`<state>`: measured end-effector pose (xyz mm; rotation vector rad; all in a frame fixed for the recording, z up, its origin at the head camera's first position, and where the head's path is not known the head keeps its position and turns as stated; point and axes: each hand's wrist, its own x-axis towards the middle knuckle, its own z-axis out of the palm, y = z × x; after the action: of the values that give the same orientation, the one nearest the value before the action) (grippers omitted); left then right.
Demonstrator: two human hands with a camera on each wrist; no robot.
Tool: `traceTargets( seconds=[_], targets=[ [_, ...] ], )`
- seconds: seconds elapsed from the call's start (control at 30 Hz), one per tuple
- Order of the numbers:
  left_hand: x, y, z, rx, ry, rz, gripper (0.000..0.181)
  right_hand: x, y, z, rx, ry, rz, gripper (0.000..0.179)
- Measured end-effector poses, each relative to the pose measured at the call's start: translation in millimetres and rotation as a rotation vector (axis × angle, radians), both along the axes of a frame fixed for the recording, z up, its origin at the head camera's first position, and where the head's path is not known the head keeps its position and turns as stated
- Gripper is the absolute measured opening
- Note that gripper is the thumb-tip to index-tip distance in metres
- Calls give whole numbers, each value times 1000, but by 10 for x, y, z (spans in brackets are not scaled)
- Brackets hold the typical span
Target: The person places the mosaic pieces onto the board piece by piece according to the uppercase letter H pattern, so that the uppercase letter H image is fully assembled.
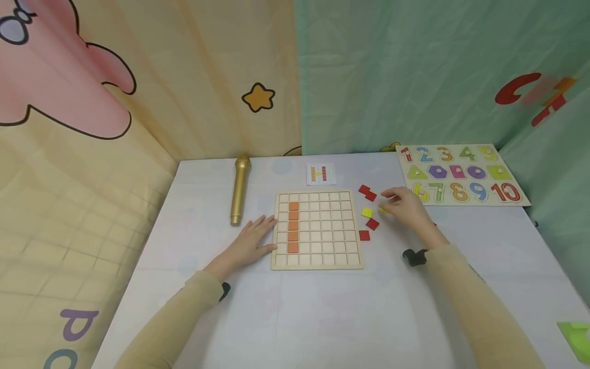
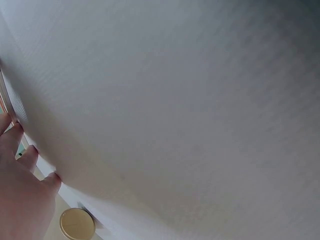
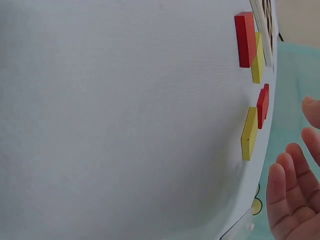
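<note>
A wooden grid board [image 1: 327, 260] lies on the table, with several orange square tiles [image 1: 293, 225] in a column near its left side. My left hand [image 1: 251, 241] rests flat, its fingertips and thumb at the board's left edge. My right hand [image 1: 405, 207] hovers beyond the board's right side, thumb and fingers apart in the right wrist view, nothing held. Just below its fingertips lies a yellow tile [image 3: 250, 132]. Another yellow tile [image 1: 367, 212] and several red tiles [image 1: 372, 224] are scattered between that hand and the board.
Behind the board lies a small pattern card [image 1: 321, 174]. A gold microphone [image 1: 238, 192] lies at the left. At the back right is a number-and-shape puzzle board [image 1: 409, 187]. Something small and red [image 1: 435, 224] is mostly hidden by my right wrist. A green object [image 1: 576, 338] sits at the right edge.
</note>
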<state>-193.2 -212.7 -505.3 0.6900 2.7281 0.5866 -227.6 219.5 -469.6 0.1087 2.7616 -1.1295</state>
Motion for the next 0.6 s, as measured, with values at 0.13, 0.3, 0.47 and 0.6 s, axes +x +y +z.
traceTargets(
  seconds=[0.13,0.3,0.47,0.6],
  targets=[
    [6,2,5,0,-2,0,75,0,31,-11,11,-9,-7,41],
    [18,6,16,0,1,4,75,-13,68,-51,34,-24,19,41],
    [26,11,16,-3,0,11,75,-20,99,-112,72,-68,38,42],
    [25,14,7,-7,3,13,75,-28,103,-133,78,-70,39,42]
  ],
)
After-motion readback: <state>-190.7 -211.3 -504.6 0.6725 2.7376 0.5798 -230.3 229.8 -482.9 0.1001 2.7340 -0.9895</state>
